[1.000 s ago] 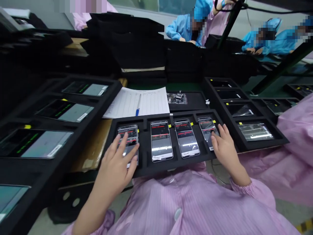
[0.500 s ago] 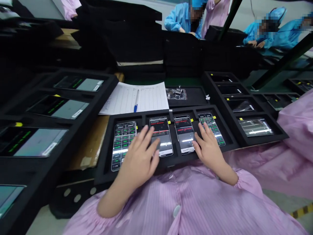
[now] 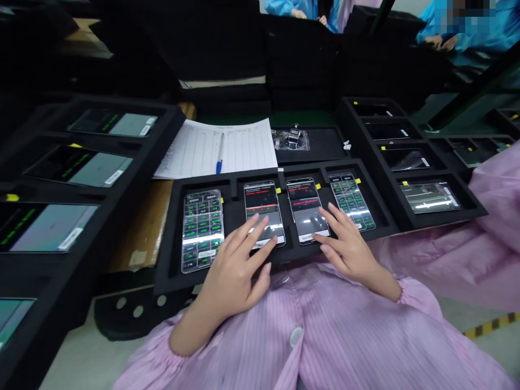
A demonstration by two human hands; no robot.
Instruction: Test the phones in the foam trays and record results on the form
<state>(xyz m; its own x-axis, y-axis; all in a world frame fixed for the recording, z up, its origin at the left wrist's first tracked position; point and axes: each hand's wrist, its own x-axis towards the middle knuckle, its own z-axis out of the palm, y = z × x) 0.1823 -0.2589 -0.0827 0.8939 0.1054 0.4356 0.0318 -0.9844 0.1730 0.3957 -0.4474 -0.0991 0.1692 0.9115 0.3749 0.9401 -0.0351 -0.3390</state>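
Note:
In front of me a black foam tray holds several lit smartphones in separate slots. My left hand spreads its fingers over the lower part of a phone with red text, a fingertip at its bottom edge. My right hand is open over the lower right of the other red-text phone, fingertips on or just above the screen. A phone with a green-marked grid lies in the left slot, and a similar grid phone lies in the right one.
Behind the tray lie a printed sheet, a blue pen and a clear bag with a metal device. More phone trays stand left and right. A person in pink sits at right; people in blue work beyond.
Both hands have shifted to the lower ends of the middle phones; my right hand has moved off the right grid phone. The view has tilted down slightly.

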